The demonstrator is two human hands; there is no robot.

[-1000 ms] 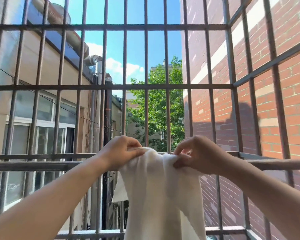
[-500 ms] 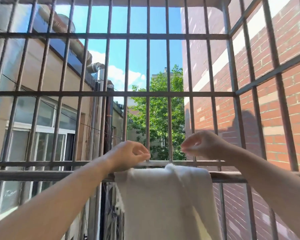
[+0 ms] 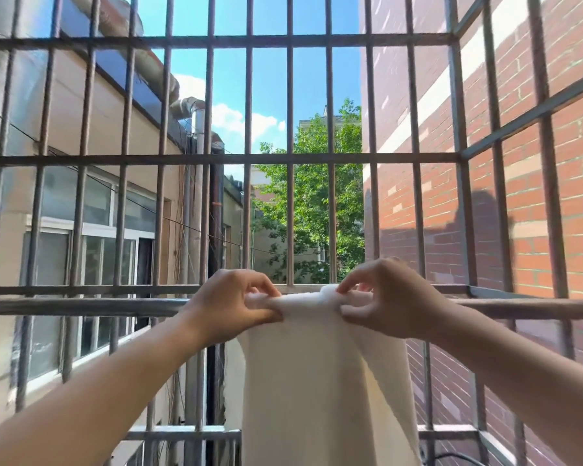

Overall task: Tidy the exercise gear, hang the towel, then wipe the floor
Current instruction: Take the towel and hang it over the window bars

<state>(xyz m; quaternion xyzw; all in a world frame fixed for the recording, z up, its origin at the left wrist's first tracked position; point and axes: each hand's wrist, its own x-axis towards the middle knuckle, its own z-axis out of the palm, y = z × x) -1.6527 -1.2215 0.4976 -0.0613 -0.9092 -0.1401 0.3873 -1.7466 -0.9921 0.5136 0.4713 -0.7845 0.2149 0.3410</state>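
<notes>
**A:** hanging the towel here; it's draped over the rail about mid-span, bunched narrow at the top; any tips?

**B:** your left hand and right hand each pinch the top fold, thumb against curled fingers, close together; I'd slide them apart toward the rail's ends to spread it flat; even up both drops so it won't slip off
</notes>
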